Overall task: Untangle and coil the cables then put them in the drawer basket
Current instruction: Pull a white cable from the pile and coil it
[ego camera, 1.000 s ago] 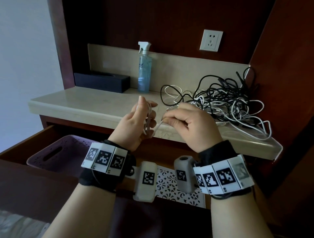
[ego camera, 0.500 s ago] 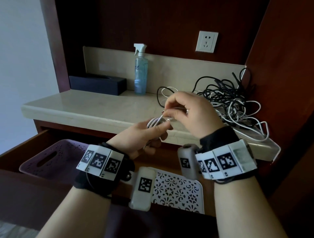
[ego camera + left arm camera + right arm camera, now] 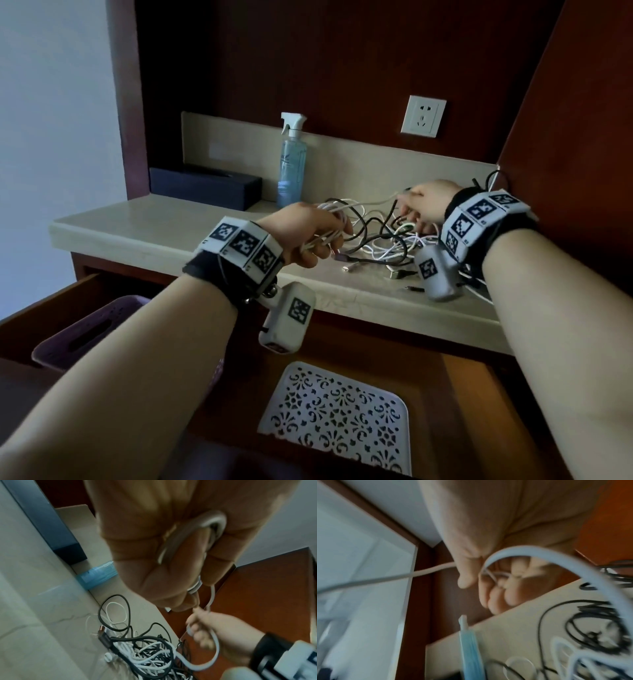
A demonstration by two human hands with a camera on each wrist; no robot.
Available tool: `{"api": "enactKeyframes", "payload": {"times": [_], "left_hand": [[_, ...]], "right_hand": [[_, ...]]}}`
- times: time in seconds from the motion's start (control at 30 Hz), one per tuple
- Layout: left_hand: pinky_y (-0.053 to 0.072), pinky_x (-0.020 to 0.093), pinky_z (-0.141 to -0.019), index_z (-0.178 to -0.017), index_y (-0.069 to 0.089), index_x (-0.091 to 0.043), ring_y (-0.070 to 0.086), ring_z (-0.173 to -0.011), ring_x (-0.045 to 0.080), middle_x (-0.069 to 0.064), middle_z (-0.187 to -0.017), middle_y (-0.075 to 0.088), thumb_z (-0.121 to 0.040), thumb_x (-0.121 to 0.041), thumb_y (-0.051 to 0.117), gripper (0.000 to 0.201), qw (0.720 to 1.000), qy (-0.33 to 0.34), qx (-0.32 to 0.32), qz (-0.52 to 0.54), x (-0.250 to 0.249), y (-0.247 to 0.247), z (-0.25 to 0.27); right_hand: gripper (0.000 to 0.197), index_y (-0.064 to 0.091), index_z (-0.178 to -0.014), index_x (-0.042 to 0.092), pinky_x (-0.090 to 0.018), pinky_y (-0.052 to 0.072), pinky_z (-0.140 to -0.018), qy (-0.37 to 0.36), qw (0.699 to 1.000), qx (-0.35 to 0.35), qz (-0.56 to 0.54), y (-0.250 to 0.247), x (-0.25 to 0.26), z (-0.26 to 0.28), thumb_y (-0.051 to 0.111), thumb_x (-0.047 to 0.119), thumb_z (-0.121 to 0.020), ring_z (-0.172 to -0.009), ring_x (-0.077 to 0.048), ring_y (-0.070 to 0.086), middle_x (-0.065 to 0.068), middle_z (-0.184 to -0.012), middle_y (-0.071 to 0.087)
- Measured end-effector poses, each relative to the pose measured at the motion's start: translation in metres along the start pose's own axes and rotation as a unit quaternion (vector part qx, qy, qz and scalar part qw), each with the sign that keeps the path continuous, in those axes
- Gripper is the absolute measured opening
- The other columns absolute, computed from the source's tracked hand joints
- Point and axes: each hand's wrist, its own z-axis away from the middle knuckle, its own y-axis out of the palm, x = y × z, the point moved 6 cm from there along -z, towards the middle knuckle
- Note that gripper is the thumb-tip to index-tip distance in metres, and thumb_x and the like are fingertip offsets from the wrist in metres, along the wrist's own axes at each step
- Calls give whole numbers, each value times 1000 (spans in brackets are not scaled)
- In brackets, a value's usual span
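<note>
My left hand [image 3: 315,233] grips a small coil of white cable [image 3: 330,209] over the stone counter; the left wrist view shows its loops [image 3: 212,524] wound round my curled fingers. A strand [image 3: 373,202] runs from the coil to my right hand [image 3: 419,207], which pinches it above the tangle. The same white strand [image 3: 539,557] arcs across the right wrist view under my thumb. The tangle of black and white cables [image 3: 387,243] lies on the counter between and below both hands. The purple drawer basket [image 3: 92,334] sits in the open drawer at lower left, partly hidden by my left forearm.
A blue spray bottle [image 3: 291,161] and a dark box [image 3: 205,186] stand at the back of the counter [image 3: 137,222]. A white patterned tray [image 3: 337,419] lies in the drawer below. A wall socket [image 3: 423,115] is above; a wooden side panel closes the right side.
Both hands have moved away from my body and out over the counter. The right hand went far right over the tangle, drawing the strand out from the coil in my left.
</note>
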Motion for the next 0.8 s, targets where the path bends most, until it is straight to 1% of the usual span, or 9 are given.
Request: {"api": "enactKeyframes", "payload": {"times": [0.07, 0.17, 0.23, 0.3, 0.4, 0.53, 0.6, 0.67, 0.8], "left_hand": [[23, 17, -39, -92, 56, -9, 36, -49, 10, 4, -69, 50, -97, -12, 40, 17, 1000, -4, -14, -2, -1, -6, -6], [22, 17, -39, -88, 56, -9, 35, -48, 10, 4, -68, 49, -97, -13, 40, 19, 999, 18, -19, 35, -9, -19, -13], [21, 16, -37, -86, 55, -10, 35, -46, 9, 4, -67, 47, -97, -13, 38, 21, 996, 34, -14, 83, -15, -28, -13], [20, 15, -38, -86, 55, -9, 34, -47, 9, 5, -67, 46, -97, -15, 37, 22, 990, 43, -4, 132, -18, -37, -10], [17, 16, -41, -88, 54, -10, 32, -49, 10, 5, -68, 46, -98, -19, 37, 22, 987, 56, 12, 153, -15, -51, -4], [20, 15, -38, -88, 54, -10, 34, -48, 9, 4, -67, 47, -99, -25, 35, 26, 984, 44, 30, 169, -5, -75, 4], [23, 15, -37, -89, 55, -10, 35, -48, 9, 4, -67, 49, -100, -29, 34, 31, 980, 36, 33, 191, 2, -90, 10], [24, 14, -37, -90, 55, -9, 37, -48, 9, 4, -67, 49, -100, -30, 33, 32, 977, 36, 41, 205, 9, -105, 17], [26, 13, -36, -93, 55, -7, 38, -49, 9, 3, -67, 50, -88, -34, 44, 29, 970, 44, 78, 227, 21, -128, 35]], "right_hand": [[23, 60, -99, 3, -17, 44, -64, -97, 980, -165, -49, -37, 17, -1, 46, 20, -96, -78, -15, 57, -11, -97, 61], [30, 64, -94, -1, -22, 37, -90, -302, 871, -387, -9, -84, 58, 31, 52, 27, -88, -107, -24, 50, -20, -110, 52], [31, 64, -96, 1, -25, 36, -85, -306, 882, -359, 4, -84, 66, 31, 53, 30, -89, -104, -28, 51, -15, -103, 51], [32, 63, -103, 9, -27, 36, -79, -191, 950, -234, 83, -58, 53, 16, 51, 37, -92, -97, -26, 50, -7, -104, 47], [47, 64, -106, 27, -38, 32, -96, -39, 964, -73, 253, -11, 29, 12, 37, 61, -87, -114, -25, 38, -5, -122, 44], [22, 67, -97, 21, -34, 33, -98, -163, 969, -116, 143, 27, 65, 24, 47, 30, -95, -110, -19, 45, -1, -113, 53], [19, 61, -95, 19, -23, 45, -78, -218, 970, -89, -58, 40, 91, 36, 43, 15, -97, -79, -6, 56, 4, -83, 59], [20, 59, -96, 16, -9, 38, -59, -242, 953, -134, -122, 45, 114, 47, 39, 13, -99, -58, 3, 50, 13, -66, 55], [19, 66, -91, 23, -30, 46, -62, -230, 940, -245, -63, 61, 148, 56, 47, 24, -96, -66, -13, 57, 3, -75, 67]]}}
